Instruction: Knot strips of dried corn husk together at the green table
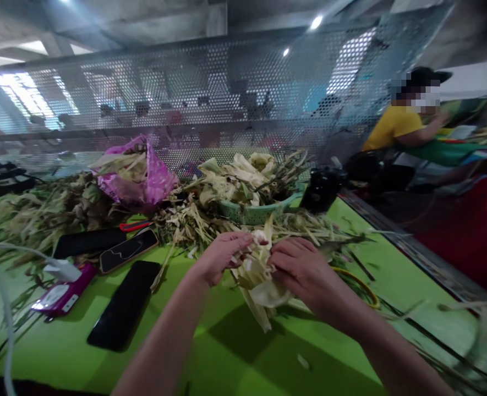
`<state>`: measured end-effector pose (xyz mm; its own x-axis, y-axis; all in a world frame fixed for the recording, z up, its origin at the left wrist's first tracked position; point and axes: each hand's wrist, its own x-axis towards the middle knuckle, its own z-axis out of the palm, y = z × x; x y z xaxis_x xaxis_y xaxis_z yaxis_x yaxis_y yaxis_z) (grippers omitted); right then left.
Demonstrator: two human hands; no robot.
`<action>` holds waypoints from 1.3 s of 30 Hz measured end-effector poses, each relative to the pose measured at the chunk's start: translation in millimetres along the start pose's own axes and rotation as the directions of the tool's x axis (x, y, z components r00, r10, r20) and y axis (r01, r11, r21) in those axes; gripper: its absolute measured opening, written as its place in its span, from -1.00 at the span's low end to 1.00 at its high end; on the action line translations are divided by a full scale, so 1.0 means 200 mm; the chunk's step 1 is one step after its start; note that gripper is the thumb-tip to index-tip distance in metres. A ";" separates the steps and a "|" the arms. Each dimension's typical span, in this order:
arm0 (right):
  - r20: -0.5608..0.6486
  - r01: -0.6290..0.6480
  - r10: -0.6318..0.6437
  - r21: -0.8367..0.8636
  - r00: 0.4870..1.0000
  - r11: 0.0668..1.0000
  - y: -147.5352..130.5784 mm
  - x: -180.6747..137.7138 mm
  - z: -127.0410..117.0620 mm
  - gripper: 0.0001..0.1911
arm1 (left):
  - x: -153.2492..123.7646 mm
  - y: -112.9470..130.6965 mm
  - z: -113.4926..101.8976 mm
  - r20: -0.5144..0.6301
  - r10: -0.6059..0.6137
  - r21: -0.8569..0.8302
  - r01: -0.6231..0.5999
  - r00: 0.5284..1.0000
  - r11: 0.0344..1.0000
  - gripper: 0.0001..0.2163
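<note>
Above the green table, both my hands hold a bundle of pale dried corn husks (263, 280). My left hand (226, 253) is closed on its upper left side, near a whitish knot or tuft at the top. From the right, my right hand (301, 264) grips the same bundle with bent fingers. Loose husk ends hang down between the hands. Just beyond stands a green basket (251, 213) heaped with dried husks (247, 179). A yellow ring (361, 286) lies partly hidden behind my right forearm.
Phones (124, 305), a purple power strip (64, 291) with a white cable, and a red-edged tool (135, 225) lie left. Behind are a husk pile (57, 206), a pink bag (144, 176) and a dark container (323, 187). A person in yellow (395, 126) sits right, past the table edge.
</note>
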<state>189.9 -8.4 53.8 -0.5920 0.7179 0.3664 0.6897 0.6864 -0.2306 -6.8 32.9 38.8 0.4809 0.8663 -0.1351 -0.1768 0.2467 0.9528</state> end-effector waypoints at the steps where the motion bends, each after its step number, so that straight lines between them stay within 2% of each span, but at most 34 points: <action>1: -0.002 0.016 -0.016 -0.001 1.000 1.000 -0.01 0.00 -0.01 -0.85 | 0.00 0.00 0.01 0.000 0.003 -0.001 -0.003 1.000 1.000 -0.66; 6: -0.014 0.067 -0.067 -0.009 0.998 0.998 -0.07 0.00 -0.06 -0.80 | -0.02 0.02 0.07 0.001 -0.011 -0.039 0.011 1.000 0.999 -0.66; 9: -0.005 0.061 -0.061 0.013 0.998 0.998 -0.08 -0.05 -0.15 -0.77 | -0.04 0.06 0.03 -0.029 -0.018 -0.084 0.016 0.999 0.996 -0.72; 10: -0.002 0.053 -0.053 0.030 0.999 0.998 -0.08 -0.08 -0.19 -0.75 | -0.05 0.08 0.00 -0.124 0.030 -0.126 -0.045 0.992 0.991 -0.75; 12: -0.023 0.017 -0.015 0.075 1.000 0.997 -0.06 -0.15 -0.28 -0.74 | -0.08 0.12 -0.07 -0.224 0.141 -0.199 -0.187 0.964 0.962 -0.80; 14: -0.133 -0.051 0.068 0.125 0.989 0.991 -0.03 -0.22 -0.36 -0.74 | -0.11 0.14 -0.09 -0.291 0.235 -0.170 -0.292 0.927 0.941 -0.77; 15: -0.220 -0.078 0.113 0.162 0.969 0.984 -0.01 -0.25 -0.40 -0.76 | -0.11 0.14 -0.07 -0.281 0.244 -0.138 -0.291 0.928 0.947 -0.74; 18: -0.479 -0.144 0.234 0.218 0.846 0.965 0.06 -0.33 -0.46 -0.86 | -0.04 0.13 0.09 -0.189 0.233 -0.063 -0.248 0.954 0.967 -0.69; 20: -0.566 -0.193 0.281 0.212 0.775 0.958 0.09 -0.35 -0.48 -0.88 | 0.08 0.12 0.22 -0.140 0.240 -0.041 -0.248 0.961 0.968 -0.71; 21: -0.572 -0.215 0.295 0.205 0.765 0.955 0.10 -0.36 -0.49 -0.88 | 0.15 0.12 0.28 -0.112 0.247 -0.025 -0.251 0.963 0.968 -0.72; 23: -0.530 -0.246 0.309 0.188 0.790 0.951 0.11 -0.37 -0.50 -0.87 | 0.30 0.11 0.38 -0.079 0.233 0.047 -0.230 0.969 0.972 -0.68; 25: -0.481 -0.273 0.321 0.169 0.816 0.947 0.11 -0.37 -0.50 -0.85 | 0.42 0.10 0.44 -0.063 0.161 0.111 -0.153 0.985 0.982 -0.54; 27: -0.463 -0.318 0.360 0.168 0.810 0.933 0.11 -0.37 -0.49 -0.84 | 0.48 0.09 0.48 -0.092 0.191 0.167 -0.174 0.977 0.971 -0.46; 30: -0.440 -0.371 0.432 0.220 0.788 0.902 0.12 -0.34 -0.45 -0.81 | 0.40 0.08 0.50 -0.019 0.265 0.231 -0.254 0.964 0.939 -0.53; 33: -0.398 -0.355 0.461 0.313 0.793 0.881 0.11 -0.28 -0.39 -0.82 | 0.18 0.07 0.50 0.133 0.218 0.130 -0.235 0.967 0.963 -0.58; 36: -0.410 -0.330 0.484 0.392 0.773 0.859 0.06 -0.21 -0.31 -0.83 | -0.01 0.06 0.49 0.258 0.218 0.029 -0.233 0.941 0.972 -0.53; 38: -0.440 -0.317 0.488 0.407 0.753 0.857 0.01 -0.15 -0.25 -0.83 | -0.08 0.05 0.47 0.263 0.247 -0.042 -0.245 0.933 0.969 -0.46; 39: -0.459 -0.311 0.483 0.402 0.746 0.861 -0.01 -0.12 -0.23 -0.82 | -0.09 0.04 0.47 0.228 0.259 -0.074 -0.249 0.939 0.966 -0.44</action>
<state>221.4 -32.3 86.8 0.0832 0.8138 0.5751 0.6104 0.4146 -0.6750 63.1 -21.6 73.3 0.6009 0.7783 0.1821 -0.3537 0.0546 0.9337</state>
